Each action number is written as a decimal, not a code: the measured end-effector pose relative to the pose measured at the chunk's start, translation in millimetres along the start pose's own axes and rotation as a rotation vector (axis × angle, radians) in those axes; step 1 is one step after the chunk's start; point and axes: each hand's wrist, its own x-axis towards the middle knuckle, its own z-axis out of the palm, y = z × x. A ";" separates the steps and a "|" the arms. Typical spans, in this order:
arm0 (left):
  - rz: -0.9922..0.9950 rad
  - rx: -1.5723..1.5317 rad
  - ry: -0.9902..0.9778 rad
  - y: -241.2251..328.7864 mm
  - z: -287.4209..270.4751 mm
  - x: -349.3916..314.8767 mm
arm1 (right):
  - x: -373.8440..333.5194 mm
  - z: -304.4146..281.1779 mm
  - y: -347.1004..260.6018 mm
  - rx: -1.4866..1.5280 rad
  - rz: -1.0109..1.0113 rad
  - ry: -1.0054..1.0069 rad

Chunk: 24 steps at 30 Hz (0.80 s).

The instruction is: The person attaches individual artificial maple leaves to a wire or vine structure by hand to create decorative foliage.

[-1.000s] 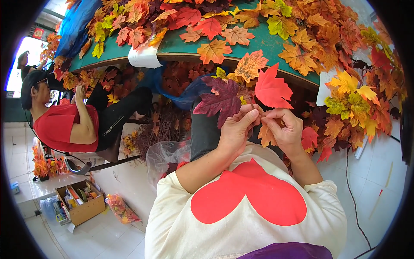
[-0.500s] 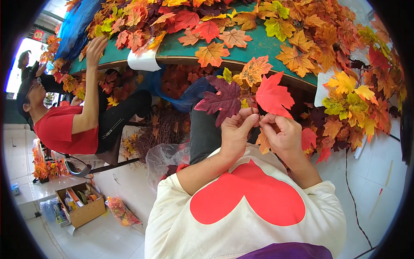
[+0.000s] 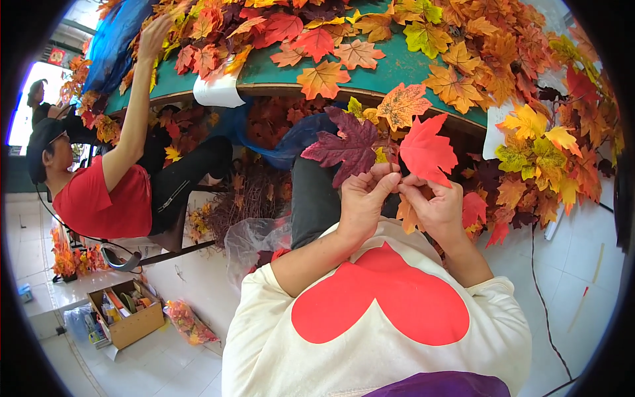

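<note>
Both my hands are close together in front of my chest, working on a spray of artificial maple leaves. My left hand (image 3: 365,200) pinches the thin brown stem (image 3: 389,155) between thumb and fingers. Beside it, my right hand (image 3: 433,206) is closed in a pinch near the base of a red leaf (image 3: 428,150); its fingertips hide the exact spot. A dark purple leaf (image 3: 344,145) spreads to the left of the stem, and an orange speckled leaf (image 3: 403,106) tops it. Below my fingers hangs another orange leaf (image 3: 409,215).
A green table (image 3: 278,74) heaped with loose maple leaves stands ahead. Bunched leaf sprays (image 3: 539,155) hang at the right. On the left sits a co-worker in a red shirt (image 3: 109,202), one arm raised over the table. A box of supplies (image 3: 132,321) rests on the floor.
My hands have barely moved; the spray has shifted slightly right and up, and the red leaf has tilted a little. The co-worker's raised arm has reached higher and their head has turned.
</note>
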 end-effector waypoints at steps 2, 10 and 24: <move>0.003 0.008 -0.020 0.8 -0.1 0.5 | 0.3 -1.4 2.7 0.016 0.019 -0.008; -0.006 0.064 -0.029 -4.8 -3.0 3.2 | -1.1 -2.1 10.4 -0.055 -0.052 0.019; -0.271 0.021 -0.077 5.3 -4.7 15.8 | 22.5 -7.8 28.4 0.321 0.228 -0.090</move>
